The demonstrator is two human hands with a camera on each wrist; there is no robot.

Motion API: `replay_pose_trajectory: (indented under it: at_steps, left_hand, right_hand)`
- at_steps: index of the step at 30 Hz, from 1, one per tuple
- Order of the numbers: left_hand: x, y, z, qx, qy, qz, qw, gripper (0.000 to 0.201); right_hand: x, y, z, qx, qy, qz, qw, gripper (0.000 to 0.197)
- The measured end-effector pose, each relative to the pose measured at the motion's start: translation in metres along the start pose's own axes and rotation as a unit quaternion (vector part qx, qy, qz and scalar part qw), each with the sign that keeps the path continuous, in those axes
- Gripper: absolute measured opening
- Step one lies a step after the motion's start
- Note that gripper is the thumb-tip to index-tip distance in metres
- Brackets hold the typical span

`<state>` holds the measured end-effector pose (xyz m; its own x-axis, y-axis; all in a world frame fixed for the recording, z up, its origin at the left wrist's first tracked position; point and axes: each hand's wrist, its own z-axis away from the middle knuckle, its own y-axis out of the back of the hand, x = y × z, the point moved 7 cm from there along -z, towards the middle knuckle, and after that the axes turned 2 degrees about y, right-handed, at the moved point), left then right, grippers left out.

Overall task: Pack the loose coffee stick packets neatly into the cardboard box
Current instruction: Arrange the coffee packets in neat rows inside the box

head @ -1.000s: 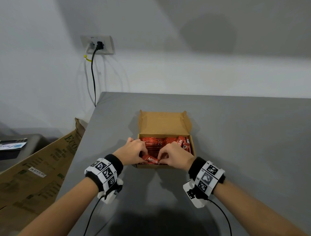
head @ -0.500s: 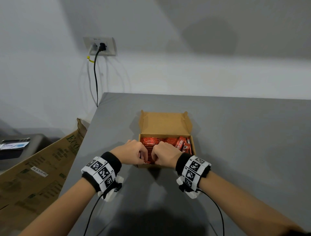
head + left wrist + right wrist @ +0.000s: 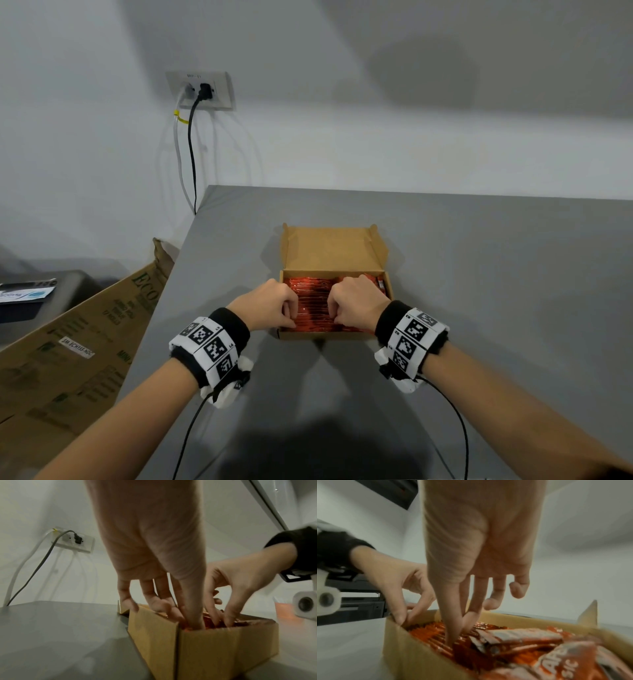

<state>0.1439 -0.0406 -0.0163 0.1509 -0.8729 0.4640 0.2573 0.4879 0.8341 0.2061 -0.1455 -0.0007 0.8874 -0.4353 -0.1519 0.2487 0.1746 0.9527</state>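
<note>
The small cardboard box (image 3: 322,335) stands open on the grey table (image 3: 496,274), its lid folded back. Red coffee stick packets (image 3: 313,301) fill it: tight rows on edge at the left, looser ones (image 3: 522,635) lying flat at the right. My left hand (image 3: 289,313) and right hand (image 3: 334,310) both reach down into the front of the box, a packet's length apart. In the right wrist view my right thumb and forefinger (image 3: 452,632) converge among the packets, and my left hand (image 3: 402,615) pinches at the box's left wall. The pinched packet itself is hidden among the others.
A large printed carton (image 3: 78,342) leans beside the table's left edge. A wall socket (image 3: 200,90) with two cables sits behind the table's far left corner. A dark stand with a card (image 3: 27,294) is at the far left.
The packet that both hands held over the box's front edge has gone down among the rows. My hands moved forward over the box, then apart.
</note>
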Motion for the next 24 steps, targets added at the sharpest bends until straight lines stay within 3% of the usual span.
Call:
replay_pose_trajectory:
  at_steps: [11, 16, 20, 24]
  left_hand:
    - [-0.007, -0.004, -0.001, 0.006, 0.002, -0.012, 1.000, 0.011]
    - [-0.008, -0.005, -0.001, 0.012, 0.003, -0.020, 1.000, 0.008]
    - [-0.005, -0.004, 0.001, 0.015, 0.000, -0.009, 1.000, 0.020]
    - [-0.004, -0.004, -0.001, 0.011, -0.001, -0.013, 1.000, 0.019]
  right_hand:
    - [-0.013, -0.010, -0.009, 0.007, 0.018, 0.064, 0.998, 0.008]
    - [-0.009, -0.013, -0.008, 0.007, 0.012, 0.024, 1.000, 0.010]
    - [-0.004, -0.012, -0.007, 0.016, 0.008, 0.010, 1.000, 0.011]
    - [-0.004, -0.009, -0.002, 0.042, 0.023, -0.030, 0.998, 0.014]
